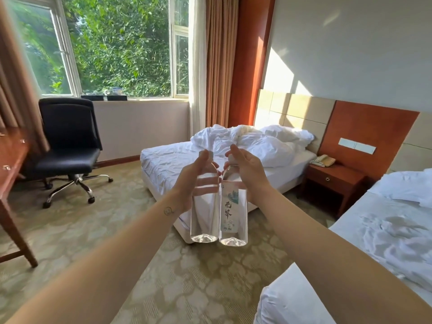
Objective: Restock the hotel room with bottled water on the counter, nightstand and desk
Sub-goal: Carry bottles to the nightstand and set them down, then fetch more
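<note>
Both my arms reach out in front of me at chest height. My left hand grips a clear water bottle near its shoulder. My right hand holds a second clear water bottle, whose label with dark characters faces me. The two bottles hang upright side by side, almost touching, above the carpet. A wooden nightstand stands at the right between the two beds, with a telephone on top. Part of a wooden desk shows at the left edge.
An unmade bed with rumpled white bedding lies straight ahead, and a second bed fills the lower right. A black office chair on wheels stands by the desk under the window. Patterned carpet covers the floor between them.
</note>
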Demonstrator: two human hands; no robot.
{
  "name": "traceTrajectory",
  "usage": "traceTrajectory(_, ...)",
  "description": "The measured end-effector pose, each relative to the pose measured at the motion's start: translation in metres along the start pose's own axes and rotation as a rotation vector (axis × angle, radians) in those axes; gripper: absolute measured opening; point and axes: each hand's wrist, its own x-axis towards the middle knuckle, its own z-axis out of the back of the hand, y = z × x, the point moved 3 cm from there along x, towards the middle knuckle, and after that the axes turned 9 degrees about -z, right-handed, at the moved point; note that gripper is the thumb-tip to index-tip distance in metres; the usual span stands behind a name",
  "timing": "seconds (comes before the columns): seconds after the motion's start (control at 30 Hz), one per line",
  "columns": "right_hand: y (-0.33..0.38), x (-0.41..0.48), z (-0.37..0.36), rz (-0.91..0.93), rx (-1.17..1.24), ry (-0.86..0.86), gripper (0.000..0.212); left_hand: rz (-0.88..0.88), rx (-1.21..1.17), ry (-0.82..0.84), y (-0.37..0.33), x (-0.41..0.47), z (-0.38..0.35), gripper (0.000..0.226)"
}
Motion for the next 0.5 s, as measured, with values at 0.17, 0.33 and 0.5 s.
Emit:
traceTrajectory(0.17,-0.009,0.048,-0.004,-0.006,-0.001,-0.025,0.031,0.004,0.011,0.011,0.017,0.05,0.007,0.045)
traceTrajectory(0.33,-0.011,0.107,-0.013,-0.013,0.019,-0.038,0.031,0.014,0.013,0.047,0.026,0.109,0.019,0.044)
traceTrajectory(0.5,-0.009,0.168,-0.032,-0.005,0.017,-0.085,0.031,0.017,0.022,0.094,0.031,0.177,0.039,0.049)
